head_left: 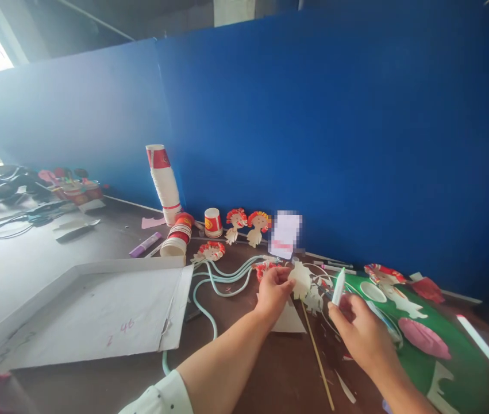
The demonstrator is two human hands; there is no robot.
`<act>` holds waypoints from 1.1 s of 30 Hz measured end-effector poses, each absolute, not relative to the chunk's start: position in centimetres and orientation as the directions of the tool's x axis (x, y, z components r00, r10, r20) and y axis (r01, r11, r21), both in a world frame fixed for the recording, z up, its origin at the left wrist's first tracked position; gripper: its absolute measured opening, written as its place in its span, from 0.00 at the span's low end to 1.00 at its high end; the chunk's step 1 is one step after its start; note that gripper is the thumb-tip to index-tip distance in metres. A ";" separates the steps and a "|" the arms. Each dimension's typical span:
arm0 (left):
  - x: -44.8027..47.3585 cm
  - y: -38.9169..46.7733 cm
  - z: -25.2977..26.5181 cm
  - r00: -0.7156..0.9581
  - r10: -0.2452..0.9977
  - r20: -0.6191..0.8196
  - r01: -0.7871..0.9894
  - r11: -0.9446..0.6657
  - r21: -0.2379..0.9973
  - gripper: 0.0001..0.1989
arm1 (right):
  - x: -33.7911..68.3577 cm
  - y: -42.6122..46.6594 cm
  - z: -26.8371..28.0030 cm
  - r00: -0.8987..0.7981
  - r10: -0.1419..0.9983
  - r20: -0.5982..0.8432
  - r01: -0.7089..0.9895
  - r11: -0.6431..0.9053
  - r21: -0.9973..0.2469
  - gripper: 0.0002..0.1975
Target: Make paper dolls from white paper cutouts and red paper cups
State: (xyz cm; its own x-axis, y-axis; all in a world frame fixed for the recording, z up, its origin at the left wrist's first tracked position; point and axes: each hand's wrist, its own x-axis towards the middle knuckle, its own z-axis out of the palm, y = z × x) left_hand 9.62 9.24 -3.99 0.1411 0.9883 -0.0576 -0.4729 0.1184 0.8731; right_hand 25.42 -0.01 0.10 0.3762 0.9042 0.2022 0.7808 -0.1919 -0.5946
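Note:
My left hand [273, 292] pinches the edge of a cream paper cutout [300, 280] shaped like a small figure. In my right hand [362, 328] is a white marker [338, 286], its green tip pointing up, just right of the cutout. A thin wooden stick [318, 357] runs down from below the cutout; whether it is joined to it I cannot tell. More pale paper cutouts [314, 300] lie behind, between my hands. Two finished-looking paper figures with red fringes [236, 221] lean against the blue partition.
A shallow white box lid [97, 316] lies at the left, beside pale blue cables [204, 303]. Stacked paper cups [166, 187] stand by the blue partition [313, 115]. On the right, a green mat [455, 368] carries a pink paper piece [425, 338] and a pink-ended marker [481, 342].

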 end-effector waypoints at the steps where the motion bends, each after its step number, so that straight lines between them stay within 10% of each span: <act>1: 9.7 9.3 -4.0 0.139 0.989 -0.060 -0.468 0.119 0.875 0.17 | 25.4 0.0 -0.2 0.370 0.902 0.223 0.754 -0.151 -0.640 0.14; 7: 9.6 9.4 -3.7 0.135 0.989 -0.058 -0.429 0.111 0.896 0.16 | 25.9 0.1 -1.7 0.357 0.896 0.264 0.708 -0.075 -0.703 0.18; 33: 9.1 9.0 -2.5 0.154 0.984 -0.084 -0.389 0.139 0.911 0.09 | 27.7 -0.6 1.1 0.309 0.950 0.040 0.951 -0.308 -0.018 0.14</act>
State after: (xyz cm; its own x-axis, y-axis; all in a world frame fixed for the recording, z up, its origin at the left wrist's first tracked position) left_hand 9.05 9.01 -2.50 0.1544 0.9844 -0.0839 -0.3888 0.1386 0.9108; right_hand 27.74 -0.58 1.12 0.3087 0.9503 0.0397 0.9512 -0.3082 -0.0176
